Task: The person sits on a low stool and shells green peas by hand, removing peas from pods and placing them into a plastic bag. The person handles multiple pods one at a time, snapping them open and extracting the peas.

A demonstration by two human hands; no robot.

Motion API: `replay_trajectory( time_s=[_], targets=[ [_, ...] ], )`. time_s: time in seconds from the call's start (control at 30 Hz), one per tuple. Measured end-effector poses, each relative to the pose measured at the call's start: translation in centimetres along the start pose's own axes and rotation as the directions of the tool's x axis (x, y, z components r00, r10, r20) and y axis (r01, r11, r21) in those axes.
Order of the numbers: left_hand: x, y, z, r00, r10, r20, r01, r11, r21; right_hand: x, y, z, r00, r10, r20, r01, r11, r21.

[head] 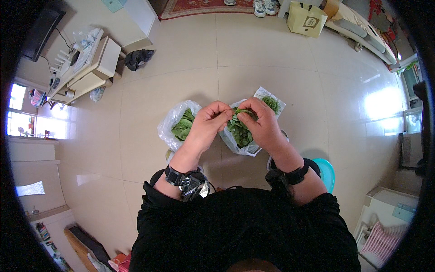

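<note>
My left hand (pixel 210 123) and my right hand (pixel 263 124) meet fingertip to fingertip above a white plastic bag (pixel 249 149) of leafy greens (pixel 240 133). A small green stem or leaf (pixel 243 111) is pinched between my right thumb and forefinger. Its other end reaches the closed fingertips of my left hand. Just left of that hand, a second clear-white plastic bag (pixel 166 124) stands open around broad green leaves (pixel 183 125). Beyond my right hand, thin green trimmings (pixel 271 103) lie on a white sheet or shallow tray (pixel 261 92).
A turquoise basin (pixel 328 175) sits beside my right leg. A dark plastic bag (pixel 138 59) lies by the cream cabinet (pixel 97 71) at upper left. Farther off are a yellow carrier bag (pixel 306 19), a red rug (pixel 204 9) and sneakers (pixel 260 8) on the tiled floor (pixel 170 81).
</note>
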State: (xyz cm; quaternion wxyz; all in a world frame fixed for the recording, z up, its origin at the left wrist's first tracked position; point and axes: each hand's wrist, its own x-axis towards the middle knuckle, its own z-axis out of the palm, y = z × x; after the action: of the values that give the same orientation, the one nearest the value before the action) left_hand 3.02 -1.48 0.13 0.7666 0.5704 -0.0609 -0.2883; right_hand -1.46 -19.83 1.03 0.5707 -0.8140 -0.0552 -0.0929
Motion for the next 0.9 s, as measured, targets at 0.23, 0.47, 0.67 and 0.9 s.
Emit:
replay_trajectory(
  time_s=[0.23, 0.47, 0.67, 0.9],
  targets=[
    [0.01, 0.02, -0.11, 1.0, 0.009, 0.023, -0.01, 0.999, 0.043, 0.2, -0.83, -0.6, 0.985, -0.17, 0.009, 0.161, 0.917, -0.364],
    [-0.13, 0.13, -0.07, 1.0, -0.016, 0.022, 0.014, 0.998, 0.055, 0.12, -0.55, -0.43, 0.979, -0.201, -0.014, 0.179, 0.899, -0.4],
    [-0.16, 0.11, -0.3, 0.998, -0.03, 0.051, 0.027, 0.998, 0.054, 0.09, -0.5, -0.37, 0.964, -0.266, -0.014, 0.242, 0.897, -0.369],
    [-0.12, -0.09, -0.65, 0.996, -0.036, 0.076, 0.035, 0.999, 0.02, -0.01, -0.58, -0.31, 0.965, -0.263, 0.003, 0.247, 0.902, -0.354]
  ],
)
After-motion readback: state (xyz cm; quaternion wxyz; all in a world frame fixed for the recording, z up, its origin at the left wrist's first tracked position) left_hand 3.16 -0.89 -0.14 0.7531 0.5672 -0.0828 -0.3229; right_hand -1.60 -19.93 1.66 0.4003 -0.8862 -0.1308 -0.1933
